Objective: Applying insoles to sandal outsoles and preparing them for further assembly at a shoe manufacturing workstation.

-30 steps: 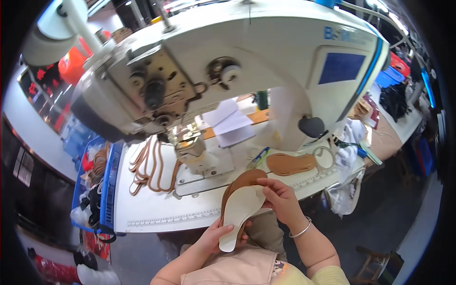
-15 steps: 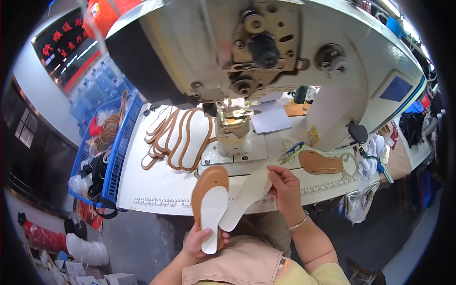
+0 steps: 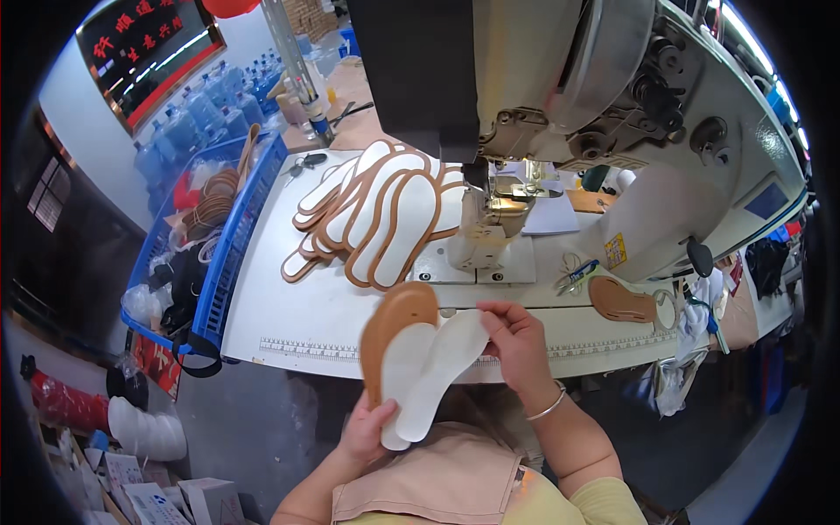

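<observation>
Fingers of my left hand (image 3: 364, 432) are closed round a tan shoe sole (image 3: 395, 308) and a white insole (image 3: 398, 372) lying against its face. A second white insole (image 3: 453, 360) hangs from my right hand (image 3: 516, 343), pinched at one end between thumb and fingers. Its lower end overlaps the white piece in my left hand, so part of that piece is hidden. Both hands are above the near edge of the sewing machine table. Beyond them lies a heap of brown-edged white soles (image 3: 404, 229), left of the sewing machine (image 3: 486, 223).
The machine head overhangs the table's far side. Along the near edge runs a printed ruler (image 3: 324, 352). Thread snips (image 3: 577, 275) and a loose tan sole (image 3: 623, 299) lie to the right. A blue crate (image 3: 229, 273) full of cords and bags stands at left.
The white insole in my right hand has come over the pieces in my left and now overlaps them. The view has shifted left, so the machine appears farther right.
</observation>
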Motion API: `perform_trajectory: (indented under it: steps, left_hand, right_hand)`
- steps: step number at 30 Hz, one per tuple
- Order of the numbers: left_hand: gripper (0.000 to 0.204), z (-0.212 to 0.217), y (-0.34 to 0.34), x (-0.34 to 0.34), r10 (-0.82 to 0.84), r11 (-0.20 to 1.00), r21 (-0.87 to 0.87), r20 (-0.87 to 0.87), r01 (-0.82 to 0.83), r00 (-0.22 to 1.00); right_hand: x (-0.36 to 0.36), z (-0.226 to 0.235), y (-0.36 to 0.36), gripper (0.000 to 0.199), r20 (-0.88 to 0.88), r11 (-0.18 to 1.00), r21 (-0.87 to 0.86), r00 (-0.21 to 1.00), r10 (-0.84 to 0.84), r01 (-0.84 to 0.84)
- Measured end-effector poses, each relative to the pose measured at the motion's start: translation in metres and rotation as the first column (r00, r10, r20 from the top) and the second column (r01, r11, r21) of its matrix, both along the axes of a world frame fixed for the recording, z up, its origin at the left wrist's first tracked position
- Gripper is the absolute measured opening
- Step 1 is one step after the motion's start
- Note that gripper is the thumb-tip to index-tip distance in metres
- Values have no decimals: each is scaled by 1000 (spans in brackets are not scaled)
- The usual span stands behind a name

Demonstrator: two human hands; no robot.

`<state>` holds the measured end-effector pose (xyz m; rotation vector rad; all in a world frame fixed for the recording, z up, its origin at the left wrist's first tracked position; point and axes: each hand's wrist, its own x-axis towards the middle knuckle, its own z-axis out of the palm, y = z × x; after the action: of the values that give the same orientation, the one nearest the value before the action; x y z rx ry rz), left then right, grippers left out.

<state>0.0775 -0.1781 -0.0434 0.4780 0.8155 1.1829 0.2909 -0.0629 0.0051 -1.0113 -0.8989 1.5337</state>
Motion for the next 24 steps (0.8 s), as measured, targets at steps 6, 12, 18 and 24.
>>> perform_trajectory:
  steps: [6,12,18,24]
  left_hand:
    - [63,10,18,26,-309,951,67,287,303,907]
    - [78,21,21,39,-557,800,49,430,598,710]
    - [64,13,45,40,-644,729,27,363,684,673]
    - [43,18,24,44,-515,816,-57,378,575,769]
  right_hand:
    - [-5,0,-11,26,587,788,613,698,-410,-53]
    - [1,-16,-28,65,341,984,146,939,49,-105]
    - [32,-20,-20,54,164,951,175,960,227,-255]
    - [135,-15,73,18,741,734,671,138,-657,-109]
